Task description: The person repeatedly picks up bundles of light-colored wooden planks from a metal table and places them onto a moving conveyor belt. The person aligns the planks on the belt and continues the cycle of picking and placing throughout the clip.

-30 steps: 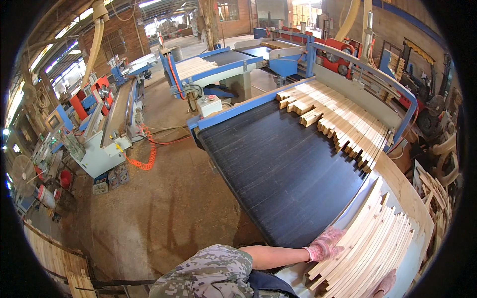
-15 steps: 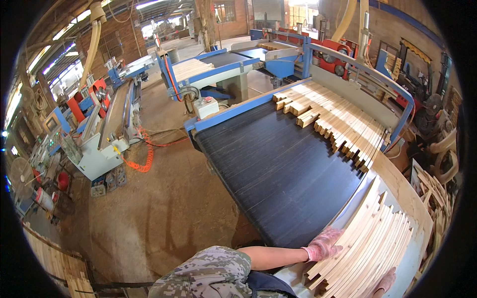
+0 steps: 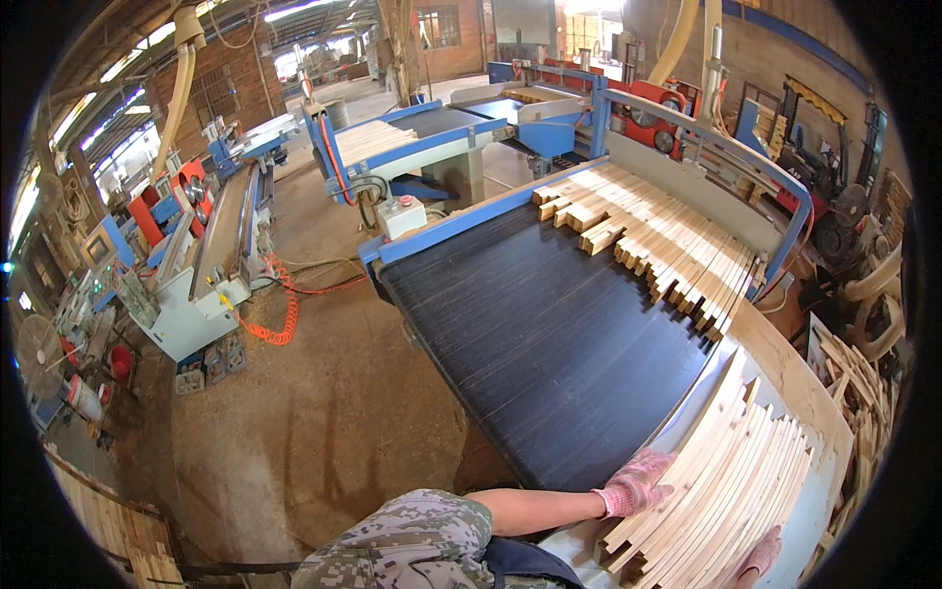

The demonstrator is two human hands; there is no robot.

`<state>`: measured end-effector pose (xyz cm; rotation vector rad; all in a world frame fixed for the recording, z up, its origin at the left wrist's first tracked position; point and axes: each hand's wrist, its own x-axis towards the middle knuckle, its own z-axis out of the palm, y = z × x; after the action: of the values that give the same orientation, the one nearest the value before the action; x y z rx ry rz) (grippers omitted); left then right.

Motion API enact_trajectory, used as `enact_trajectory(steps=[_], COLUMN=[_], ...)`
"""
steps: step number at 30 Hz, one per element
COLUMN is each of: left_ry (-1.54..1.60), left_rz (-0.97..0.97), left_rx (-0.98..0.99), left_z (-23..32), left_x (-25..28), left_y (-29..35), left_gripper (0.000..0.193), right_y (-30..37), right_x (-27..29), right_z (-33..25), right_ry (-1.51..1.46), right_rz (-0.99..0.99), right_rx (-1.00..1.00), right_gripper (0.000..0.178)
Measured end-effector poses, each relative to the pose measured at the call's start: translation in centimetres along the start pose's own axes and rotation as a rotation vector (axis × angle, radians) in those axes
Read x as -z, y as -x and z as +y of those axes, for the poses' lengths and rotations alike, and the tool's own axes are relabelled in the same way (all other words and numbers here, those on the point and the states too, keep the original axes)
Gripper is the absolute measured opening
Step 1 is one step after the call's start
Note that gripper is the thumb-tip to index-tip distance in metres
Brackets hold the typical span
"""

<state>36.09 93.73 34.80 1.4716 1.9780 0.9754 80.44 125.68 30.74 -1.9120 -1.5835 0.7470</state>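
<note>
A bundle of pale wooden strips (image 3: 721, 481) lies side by side on a light metal table (image 3: 687, 420) at the lower right. My left hand (image 3: 636, 484), in a pink and white knitted glove, rests against the bundle's left side with its fingers stretched out onto the strips. At the right side, near the bottom rim, my right hand (image 3: 762, 555) wears a similar glove and lies flat along the outer strip. Part of it is cut off by the picture's dark border. The strips sit between both hands, their ends uneven.
Beside the table runs a black conveyor belt (image 3: 549, 344) in a blue frame. More wooden strips (image 3: 657, 236) lie across its far end under a blue guard bar (image 3: 726, 133). Scrap wood (image 3: 856, 393) is heaped at right. An orange coiled hose (image 3: 280, 329) hangs by the left machine.
The view has shifted very slightly. Both hands stay where they were against the bundle, and the strips on the belt look the same.
</note>
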Motion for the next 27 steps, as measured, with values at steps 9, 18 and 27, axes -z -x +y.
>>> enact_trajectory(steps=[9,18,27], left_ry=[-0.020,-0.036,-0.002], left_rz=[0.006,0.019,-0.022], left_rx=[0.034,0.004,-0.010], left_z=[-0.5,-0.8,0.5], left_x=[-0.6,-0.6,0.8], left_y=[-0.1,0.0,0.2], left_gripper=[0.080,0.081,0.081], right_y=[0.4,1.5,1.3], right_x=[-0.4,-0.6,0.5], right_z=[-0.3,-1.4,-1.1], right_ry=[0.017,-0.056,0.107], right_rz=[0.030,0.020,0.044], right_rx=[0.011,-0.103,-0.028], right_gripper=[0.084,0.079,0.077])
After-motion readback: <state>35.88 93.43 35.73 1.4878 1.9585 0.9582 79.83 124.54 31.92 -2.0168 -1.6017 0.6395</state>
